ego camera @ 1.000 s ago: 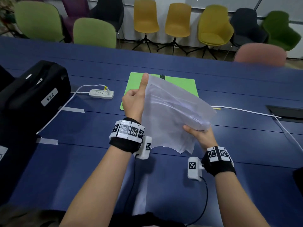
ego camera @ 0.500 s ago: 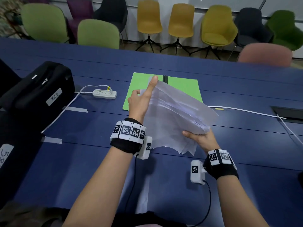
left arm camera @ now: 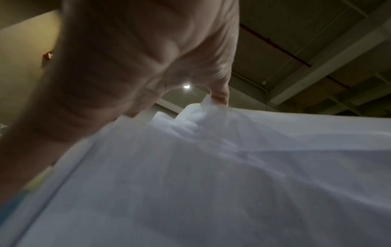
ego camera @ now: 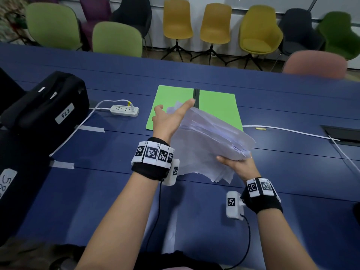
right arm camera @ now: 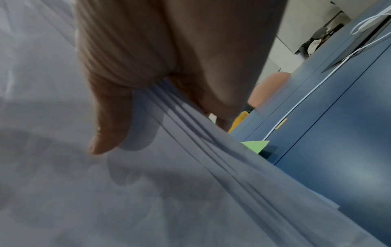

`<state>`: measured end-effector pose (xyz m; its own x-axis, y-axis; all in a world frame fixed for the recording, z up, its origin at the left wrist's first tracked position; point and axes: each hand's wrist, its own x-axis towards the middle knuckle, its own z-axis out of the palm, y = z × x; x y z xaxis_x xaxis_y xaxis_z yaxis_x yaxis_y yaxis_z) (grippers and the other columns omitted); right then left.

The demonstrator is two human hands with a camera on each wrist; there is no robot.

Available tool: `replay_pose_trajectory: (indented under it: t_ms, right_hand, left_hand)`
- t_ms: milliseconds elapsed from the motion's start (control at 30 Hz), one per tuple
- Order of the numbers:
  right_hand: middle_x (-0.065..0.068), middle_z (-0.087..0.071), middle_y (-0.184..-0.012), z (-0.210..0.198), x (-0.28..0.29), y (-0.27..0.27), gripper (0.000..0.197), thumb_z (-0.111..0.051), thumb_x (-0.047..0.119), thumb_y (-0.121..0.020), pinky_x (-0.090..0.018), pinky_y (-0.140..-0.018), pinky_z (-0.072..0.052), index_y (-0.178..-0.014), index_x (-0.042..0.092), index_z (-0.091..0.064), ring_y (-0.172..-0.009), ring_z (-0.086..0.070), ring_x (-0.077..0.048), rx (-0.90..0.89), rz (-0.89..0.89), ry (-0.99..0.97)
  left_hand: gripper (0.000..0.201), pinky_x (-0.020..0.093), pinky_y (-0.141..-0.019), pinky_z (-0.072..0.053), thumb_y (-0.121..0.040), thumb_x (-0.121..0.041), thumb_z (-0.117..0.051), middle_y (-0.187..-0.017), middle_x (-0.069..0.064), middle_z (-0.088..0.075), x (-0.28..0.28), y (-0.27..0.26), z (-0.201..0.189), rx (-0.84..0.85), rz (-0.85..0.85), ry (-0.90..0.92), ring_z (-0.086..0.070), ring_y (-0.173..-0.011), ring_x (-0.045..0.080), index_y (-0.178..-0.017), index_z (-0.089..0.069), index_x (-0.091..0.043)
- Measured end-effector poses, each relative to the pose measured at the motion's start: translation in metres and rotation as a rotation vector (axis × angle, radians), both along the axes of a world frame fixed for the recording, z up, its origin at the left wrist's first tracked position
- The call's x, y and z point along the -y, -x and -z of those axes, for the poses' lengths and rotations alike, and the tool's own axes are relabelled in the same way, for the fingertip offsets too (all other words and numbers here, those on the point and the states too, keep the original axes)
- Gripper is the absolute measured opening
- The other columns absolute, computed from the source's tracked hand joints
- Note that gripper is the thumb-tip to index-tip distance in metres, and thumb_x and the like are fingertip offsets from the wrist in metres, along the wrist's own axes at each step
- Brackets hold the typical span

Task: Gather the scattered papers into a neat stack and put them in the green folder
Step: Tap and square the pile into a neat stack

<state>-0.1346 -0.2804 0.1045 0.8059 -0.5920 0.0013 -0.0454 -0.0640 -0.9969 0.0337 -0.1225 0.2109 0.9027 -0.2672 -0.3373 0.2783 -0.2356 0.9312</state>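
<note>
A loose, uneven stack of white papers [ego camera: 210, 141] is held tilted above the blue table [ego camera: 97, 191], just in front of the open green folder [ego camera: 175, 98] lying flat. My right hand [ego camera: 235, 164] grips the stack's near right edge, thumb on top and fingers underneath, as the right wrist view shows on the papers [right arm camera: 148, 183]. My left hand [ego camera: 169, 121] lies against the stack's left edge with the index finger stretched toward the far corner and the thumb sticking out. In the left wrist view a fingertip touches the top edge of the papers [left arm camera: 211, 167].
A white power strip [ego camera: 124, 110] with its cable lies left of the folder. A black bag [ego camera: 44, 108] fills the left side. A white cable [ego camera: 292, 130] runs right toward a recessed floor box [ego camera: 342, 133]. Chairs line the far edge of the table.
The stack has tipped lower and moved forward toward the folder. My left hand went from thumb up at the corner to a stretched finger along the edge. The right hand keeps its grip.
</note>
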Motion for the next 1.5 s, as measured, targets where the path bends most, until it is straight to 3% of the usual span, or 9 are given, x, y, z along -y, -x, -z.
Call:
replay_pose_trajectory:
  t_ms: [300, 433, 533, 733, 800, 1000, 1167, 1333, 1500]
  right_hand:
    - [0.009, -0.07, -0.083, -0.004, -0.008, -0.011, 0.025, -0.071, 0.002, -0.081, -0.012, -0.068, -0.052, -0.085, 0.026, -0.066, -0.071, -0.065, 0.009, -0.008, 0.09, 0.025]
    - [0.01, -0.064, -0.089, -0.002, -0.004, -0.011, 0.023, -0.064, 0.005, -0.087, -0.009, -0.069, -0.05, -0.084, 0.028, -0.061, -0.067, -0.062, 0.016, -0.01, 0.189, -0.023]
    - [0.017, -0.069, -0.078, -0.007, -0.003, -0.006, 0.022, -0.061, 0.003, -0.088, -0.007, -0.062, -0.051, -0.083, 0.024, -0.061, -0.064, -0.063, 0.013, 0.013, 0.232, -0.105]
    - [0.019, -0.072, -0.065, -0.049, -0.014, -0.015, 0.01, -0.074, 0.033, -0.067, -0.018, -0.065, -0.054, -0.069, 0.023, -0.075, -0.062, -0.066, 0.005, 0.143, 0.242, -0.196]
    - [0.02, -0.072, -0.071, -0.065, -0.015, -0.017, 0.011, -0.072, 0.039, -0.06, -0.014, -0.07, -0.054, -0.07, 0.038, -0.076, -0.069, -0.066, 0.006, 0.247, 0.275, -0.159]
    - [0.022, -0.072, -0.071, -0.049, -0.022, -0.025, 0.017, -0.068, 0.01, -0.082, -0.014, -0.068, -0.052, -0.077, 0.027, -0.07, -0.069, -0.065, 0.009, 0.193, 0.289, -0.111]
    - [0.018, -0.07, -0.064, -0.039, -0.026, -0.025, 0.017, -0.069, 0.006, -0.083, -0.009, -0.058, -0.049, -0.08, 0.022, -0.066, -0.059, -0.061, 0.009, 0.093, 0.274, -0.126]
    - [0.011, -0.068, -0.082, -0.06, -0.024, -0.036, 0.003, -0.072, 0.021, -0.082, -0.007, -0.073, -0.045, -0.084, 0.02, -0.07, -0.074, -0.061, 0.007, 0.22, 0.453, -0.017]
    - [0.008, -0.064, -0.077, -0.057, -0.025, -0.043, 0.005, -0.069, 0.024, -0.082, -0.014, -0.069, -0.046, -0.077, 0.025, -0.068, -0.071, -0.056, -0.003, 0.177, 0.488, 0.051]
  left_hand:
    - [0.055, 0.023, -0.082, -0.04, -0.068, -0.057, -0.074, -0.105, -0.007, -0.056, -0.005, -0.006, 0.036, 0.263, -0.053, 0.017, -0.053, -0.091, 0.011, -0.104, -0.058, -0.018]
    - [0.09, 0.006, -0.084, -0.045, -0.056, -0.05, -0.076, -0.123, -0.006, -0.056, -0.029, -0.029, 0.056, 0.219, 0.225, 0.197, -0.056, -0.107, 0.007, -0.136, -0.045, -0.023]
    - [0.117, 0.025, -0.101, -0.046, -0.045, -0.041, -0.091, -0.139, 0.0, -0.052, -0.049, -0.036, 0.079, 0.136, 0.411, 0.092, -0.051, -0.128, 0.014, -0.144, -0.031, -0.025]
    - [0.029, 0.024, -0.068, -0.055, -0.07, -0.008, -0.081, -0.085, -0.004, -0.075, -0.047, -0.017, 0.063, 0.168, 0.27, 0.208, -0.071, -0.077, 0.009, -0.097, -0.07, -0.007]
    - [0.023, 0.022, -0.068, -0.055, -0.076, -0.014, -0.078, -0.085, 0.002, -0.071, -0.042, -0.012, 0.05, 0.255, 0.18, 0.28, -0.068, -0.073, 0.008, -0.094, -0.069, -0.004]
    - [0.02, 0.023, -0.084, -0.054, -0.081, -0.005, -0.072, -0.088, -0.014, -0.072, -0.03, 0.01, 0.062, 0.236, 0.147, 0.335, -0.068, -0.082, -0.002, -0.094, -0.068, -0.02]
    - [0.029, 0.013, -0.067, -0.052, -0.077, -0.021, -0.077, -0.091, -0.005, -0.07, -0.026, 0.007, 0.069, 0.11, 0.043, 0.282, -0.065, -0.079, 0.007, -0.102, -0.069, -0.01]
    - [0.027, 0.013, -0.06, -0.046, -0.074, -0.038, -0.078, -0.073, -0.005, -0.06, -0.013, 0.002, 0.049, 0.118, -0.088, 0.342, -0.054, -0.063, 0.007, -0.081, -0.063, -0.016]
    - [0.065, 0.027, -0.054, -0.029, -0.054, -0.069, -0.075, -0.049, -0.008, -0.03, -0.002, 0.0, 0.054, 0.174, -0.123, 0.116, -0.029, -0.055, 0.017, -0.048, -0.029, -0.023]
